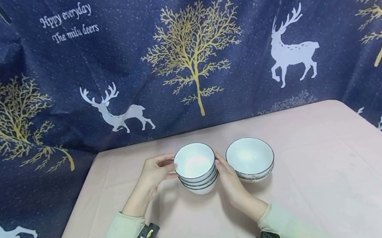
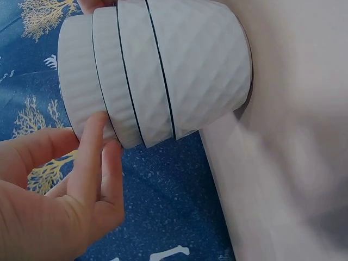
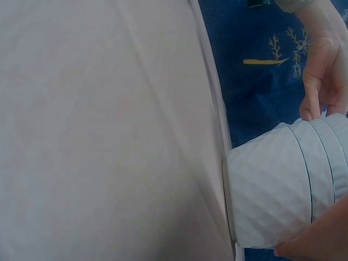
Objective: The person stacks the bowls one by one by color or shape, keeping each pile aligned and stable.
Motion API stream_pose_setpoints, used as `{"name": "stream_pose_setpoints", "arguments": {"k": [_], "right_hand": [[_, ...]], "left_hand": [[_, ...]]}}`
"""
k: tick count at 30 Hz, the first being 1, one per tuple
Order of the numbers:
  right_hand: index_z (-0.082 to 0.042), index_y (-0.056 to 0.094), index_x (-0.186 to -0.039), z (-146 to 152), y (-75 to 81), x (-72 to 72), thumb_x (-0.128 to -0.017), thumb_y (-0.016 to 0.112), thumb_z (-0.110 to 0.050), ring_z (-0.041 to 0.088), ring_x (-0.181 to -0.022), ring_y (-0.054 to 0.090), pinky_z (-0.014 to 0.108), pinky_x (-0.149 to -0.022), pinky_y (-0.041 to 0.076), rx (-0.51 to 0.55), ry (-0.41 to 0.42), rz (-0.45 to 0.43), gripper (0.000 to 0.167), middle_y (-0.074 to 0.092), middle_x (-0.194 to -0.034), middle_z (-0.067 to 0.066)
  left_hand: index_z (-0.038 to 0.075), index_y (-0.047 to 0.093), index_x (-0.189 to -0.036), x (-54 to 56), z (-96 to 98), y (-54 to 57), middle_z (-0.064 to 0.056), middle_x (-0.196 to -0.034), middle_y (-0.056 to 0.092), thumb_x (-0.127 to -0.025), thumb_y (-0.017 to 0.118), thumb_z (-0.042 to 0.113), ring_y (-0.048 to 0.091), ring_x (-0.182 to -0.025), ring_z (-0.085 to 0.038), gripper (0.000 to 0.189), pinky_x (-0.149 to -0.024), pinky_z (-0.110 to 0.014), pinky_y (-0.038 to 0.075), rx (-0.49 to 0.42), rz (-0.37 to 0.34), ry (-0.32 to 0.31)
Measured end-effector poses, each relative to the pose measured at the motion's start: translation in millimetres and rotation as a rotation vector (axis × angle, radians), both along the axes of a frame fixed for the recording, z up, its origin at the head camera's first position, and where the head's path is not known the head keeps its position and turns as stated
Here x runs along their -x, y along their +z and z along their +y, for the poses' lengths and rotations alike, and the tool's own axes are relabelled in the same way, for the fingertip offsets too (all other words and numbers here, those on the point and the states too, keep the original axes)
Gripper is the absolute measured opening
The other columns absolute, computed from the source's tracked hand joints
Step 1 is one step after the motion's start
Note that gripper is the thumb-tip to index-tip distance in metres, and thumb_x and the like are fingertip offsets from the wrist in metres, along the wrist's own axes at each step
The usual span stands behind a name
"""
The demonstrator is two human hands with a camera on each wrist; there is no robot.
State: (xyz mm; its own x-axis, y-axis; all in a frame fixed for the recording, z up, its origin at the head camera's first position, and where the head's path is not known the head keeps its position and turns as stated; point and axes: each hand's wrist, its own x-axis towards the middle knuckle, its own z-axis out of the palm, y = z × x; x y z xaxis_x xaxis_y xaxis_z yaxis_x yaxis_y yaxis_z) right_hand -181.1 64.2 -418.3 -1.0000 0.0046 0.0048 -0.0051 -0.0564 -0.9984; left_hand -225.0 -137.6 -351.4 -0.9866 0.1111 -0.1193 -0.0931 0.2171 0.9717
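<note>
Several white bowls with thin dark rims stand nested in an upright stack (image 1: 196, 166) on the table. My left hand (image 1: 151, 173) holds the stack's left side near the top, its fingers at the upper rims. On the opposite side, my right hand (image 1: 230, 180) grips the stack by its upper bowls. The left wrist view shows the raised diamond pattern on the lowest bowl (image 2: 206, 65) and left fingertips against the upper bowls. In the right wrist view, only part of my right hand (image 3: 321, 234) shows at the lower edge, so its fingertips are hidden there.
Just right of my right hand stands a second, shorter stack of wider white bowls (image 1: 250, 157). A pale pink cloth covers the table (image 1: 337, 178). Behind it hangs a dark blue curtain (image 1: 241, 102) printed with deer and golden trees.
</note>
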Motion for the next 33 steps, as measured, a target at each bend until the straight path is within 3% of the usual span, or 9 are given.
{"name": "stream_pose_setpoints", "arguments": {"k": [13,24,33], "right_hand": [[-0.006,0.026,-0.151,0.0,0.9,1.8,-0.105,0.028,-0.026,0.029,-0.146,0.011,0.049,-0.123,0.006,-0.010,-0.016,0.006,0.050,0.022,-0.158,0.011],[-0.003,0.025,-0.151,-0.3,3.3,1.0,-0.106,0.026,-0.028,0.029,-0.146,0.011,0.047,-0.123,0.007,0.007,-0.025,0.015,0.052,0.022,-0.158,0.013],[-0.005,0.025,-0.152,-1.4,8.8,0.2,-0.106,0.026,-0.030,0.028,-0.146,0.011,0.045,-0.123,0.007,0.003,-0.044,0.031,0.052,0.021,-0.158,0.011]], "left_hand": [[-0.012,0.057,-0.123,-1.2,-0.9,-3.6,-0.022,-0.107,0.061,-0.088,0.060,-0.007,0.062,-0.078,-0.012,0.036,-0.072,-0.027,0.063,-0.030,0.016,-0.010],[-0.011,0.058,-0.122,-4.0,0.6,-3.5,-0.020,-0.105,0.059,-0.088,0.058,-0.006,0.062,-0.078,-0.011,0.034,-0.077,-0.027,0.062,-0.068,0.033,0.038],[-0.010,0.055,-0.126,-7.7,-0.1,-6.5,-0.023,-0.115,0.058,-0.091,0.057,-0.002,0.064,-0.084,-0.013,0.036,-0.083,-0.030,0.061,-0.102,0.042,0.054]]}}
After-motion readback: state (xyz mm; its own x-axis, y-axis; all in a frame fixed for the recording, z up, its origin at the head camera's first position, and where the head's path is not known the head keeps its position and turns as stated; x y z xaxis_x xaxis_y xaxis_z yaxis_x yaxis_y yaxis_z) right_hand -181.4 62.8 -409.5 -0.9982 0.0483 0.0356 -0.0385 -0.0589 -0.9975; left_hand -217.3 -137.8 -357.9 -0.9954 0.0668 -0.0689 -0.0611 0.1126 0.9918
